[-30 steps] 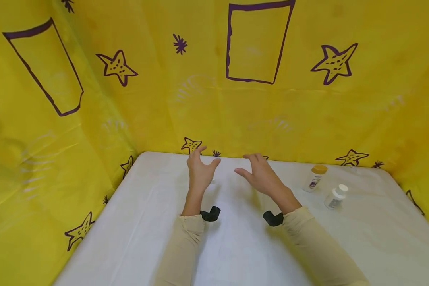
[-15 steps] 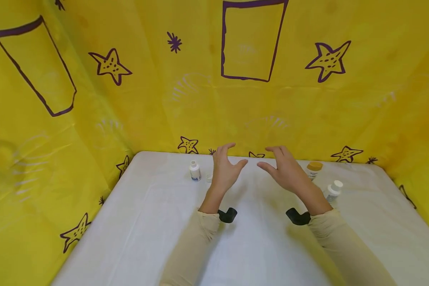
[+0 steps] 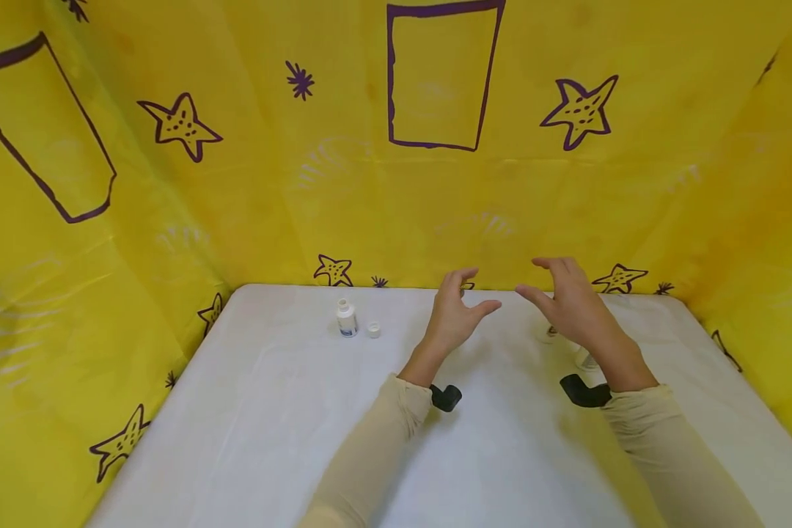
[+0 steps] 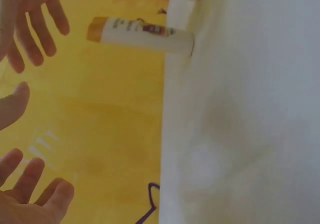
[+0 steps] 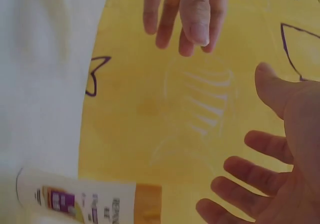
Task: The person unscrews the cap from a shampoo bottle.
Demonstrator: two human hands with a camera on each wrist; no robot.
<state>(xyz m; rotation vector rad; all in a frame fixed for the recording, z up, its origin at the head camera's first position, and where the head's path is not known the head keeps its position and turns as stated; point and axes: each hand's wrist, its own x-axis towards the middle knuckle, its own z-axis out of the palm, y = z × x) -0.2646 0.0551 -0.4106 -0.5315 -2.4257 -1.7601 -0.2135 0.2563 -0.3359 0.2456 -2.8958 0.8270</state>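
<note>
My left hand (image 3: 455,315) hovers above the far part of the table, fingers apart and thumb spread, holding nothing. Facing it across a small gap, my right hand (image 3: 577,308) hangs in the same way, also with nothing in it. Behind the right hand, mostly covered in the head view, stands a bottle with an orange cap (image 4: 97,29); its white label with a purple patch (image 5: 62,200) shows in the right wrist view. A second white bottle (image 3: 586,359) is half hidden by the right wrist. To the left stands an uncapped small white bottle (image 3: 346,320), its white cap (image 3: 373,330) beside it.
The table (image 3: 290,411) has a white cover. Yellow cloth (image 3: 251,198) with purple starfish drawings rises along its back and sides. Dark curved pieces (image 3: 586,392) are fixed at both wrists.
Both hands have moved right, keeping apart and facing each other. The uncapped bottle and its cap have come into sight at left, while the right-hand bottles are now largely covered.
</note>
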